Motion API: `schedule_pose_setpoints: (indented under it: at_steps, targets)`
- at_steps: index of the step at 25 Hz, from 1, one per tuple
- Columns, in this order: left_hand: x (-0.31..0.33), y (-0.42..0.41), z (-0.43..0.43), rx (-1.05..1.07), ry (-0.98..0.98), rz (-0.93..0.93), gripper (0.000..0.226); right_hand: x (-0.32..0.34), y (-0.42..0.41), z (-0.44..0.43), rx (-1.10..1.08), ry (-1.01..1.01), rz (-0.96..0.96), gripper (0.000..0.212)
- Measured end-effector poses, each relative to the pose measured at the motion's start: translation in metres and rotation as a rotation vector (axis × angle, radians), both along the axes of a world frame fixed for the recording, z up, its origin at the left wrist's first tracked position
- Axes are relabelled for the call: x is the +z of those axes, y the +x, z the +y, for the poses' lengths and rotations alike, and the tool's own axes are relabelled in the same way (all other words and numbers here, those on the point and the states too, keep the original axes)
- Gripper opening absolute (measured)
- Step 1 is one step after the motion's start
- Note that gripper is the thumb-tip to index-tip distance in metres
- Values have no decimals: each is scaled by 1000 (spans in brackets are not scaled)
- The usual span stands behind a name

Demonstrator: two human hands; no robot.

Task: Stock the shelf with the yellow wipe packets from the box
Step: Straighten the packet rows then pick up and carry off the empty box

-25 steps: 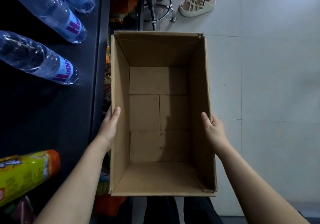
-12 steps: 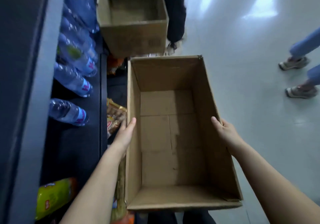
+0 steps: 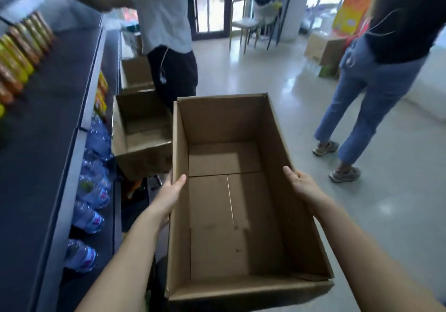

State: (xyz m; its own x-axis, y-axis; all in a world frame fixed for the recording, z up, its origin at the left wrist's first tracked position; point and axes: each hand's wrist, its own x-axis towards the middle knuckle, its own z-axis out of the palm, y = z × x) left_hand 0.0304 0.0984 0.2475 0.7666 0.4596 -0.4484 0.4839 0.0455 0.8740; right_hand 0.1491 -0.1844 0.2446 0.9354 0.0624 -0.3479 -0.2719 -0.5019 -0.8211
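An open brown cardboard box (image 3: 231, 215) is held in front of me above the floor; its inside is empty, with only the bare bottom flaps showing. My left hand (image 3: 169, 195) grips its left wall, thumb over the rim. My right hand (image 3: 304, 186) grips the right wall, thumb inside. The dark shelf (image 3: 48, 142) runs along my left. Yellow and orange packets (image 3: 17, 53) stand in a row on its top board at the far left, blurred.
Water bottles (image 3: 94, 191) lie on a lower shelf. Two more open boxes (image 3: 142, 135) sit ahead on the left by a person in a white shirt (image 3: 166, 22). Another person in jeans (image 3: 362, 89) stands on the right. Chairs (image 3: 248, 24) and boxes (image 3: 323, 48) stand at the back.
My view has lifted from looking straight down to looking ahead along the aisle. The box has stayed in both hands; the people, far boxes and the shelf's top have come into view.
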Motion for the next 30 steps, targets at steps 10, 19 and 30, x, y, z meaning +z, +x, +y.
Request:
schedule_pose_setpoints:
  at_steps: [10,19,30]
  targets:
    - [128,96,-101,-83,19,-231,51,126,62,-121,9,106,-63,58]
    - [176,173,-162,-183,51,-317,51,181,129,-191,-4,131,-206,57]
    - [184,336,-140,-301,12,-340,42,201,266,-170,-154,36,-270,51]
